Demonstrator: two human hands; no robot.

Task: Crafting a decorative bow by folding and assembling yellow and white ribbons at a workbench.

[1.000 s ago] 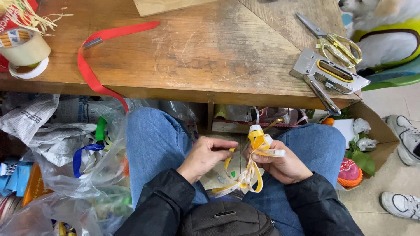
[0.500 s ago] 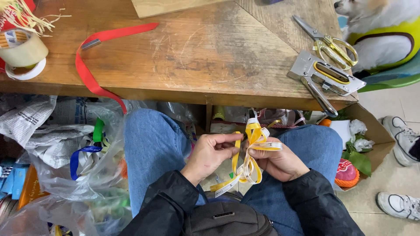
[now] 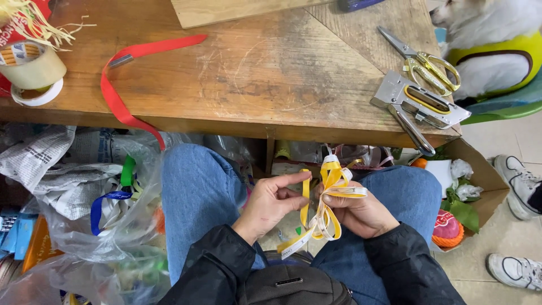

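Above my lap, between my knees in blue jeans, I hold a looped bow of yellow and white ribbon (image 3: 330, 195). My right hand (image 3: 361, 212) pinches the bow's middle, with loops sticking up and out past the fingers. My left hand (image 3: 271, 203) grips one yellow ribbon strand upright between thumb and forefinger, just left of the bow. Loose ribbon tails hang down between my wrists.
A wooden table (image 3: 271, 73) lies ahead with a red ribbon (image 3: 121, 85) trailing over its edge, tape rolls (image 3: 31, 70) at left, scissors (image 3: 420, 56) and a metal stapler (image 3: 420, 104) at right. Plastic bags of ribbons and newspaper (image 3: 84, 186) sit left; a cardboard box (image 3: 480, 186), shoes and a white dog (image 3: 491, 39) right.
My left hand has taken hold of a yellow strand and lifted it upright beside the bow. The right hand keeps its pinch on the bow, barely moved.
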